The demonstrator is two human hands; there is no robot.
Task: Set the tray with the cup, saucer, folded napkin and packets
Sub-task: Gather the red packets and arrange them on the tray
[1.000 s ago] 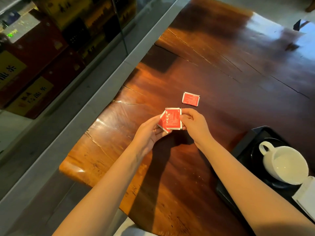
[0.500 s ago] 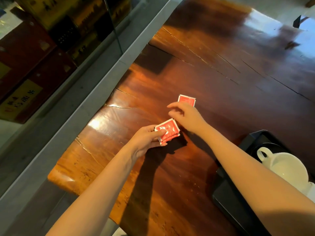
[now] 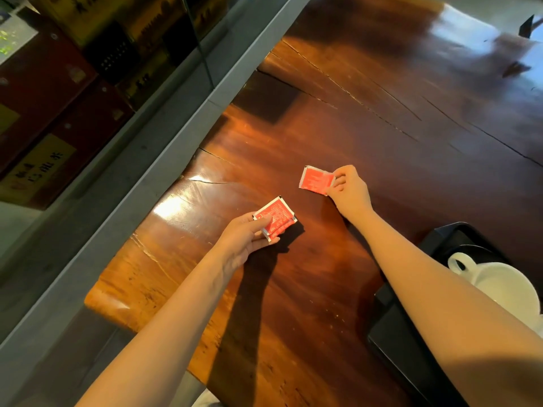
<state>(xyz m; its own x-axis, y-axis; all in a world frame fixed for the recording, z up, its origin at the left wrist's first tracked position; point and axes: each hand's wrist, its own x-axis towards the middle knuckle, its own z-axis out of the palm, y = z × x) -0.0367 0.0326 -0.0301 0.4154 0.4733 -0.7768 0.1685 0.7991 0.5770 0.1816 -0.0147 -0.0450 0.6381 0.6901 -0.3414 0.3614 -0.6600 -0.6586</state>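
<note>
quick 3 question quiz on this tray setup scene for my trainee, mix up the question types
1. True or false: the white cup sits in the black tray.
2. What does the right hand pinch? A) a red packet B) a folded napkin C) the cup's handle
3. How many hands hold something red?
Key: 1 true; 2 A; 3 two, since the left hand grips red packets too.
</note>
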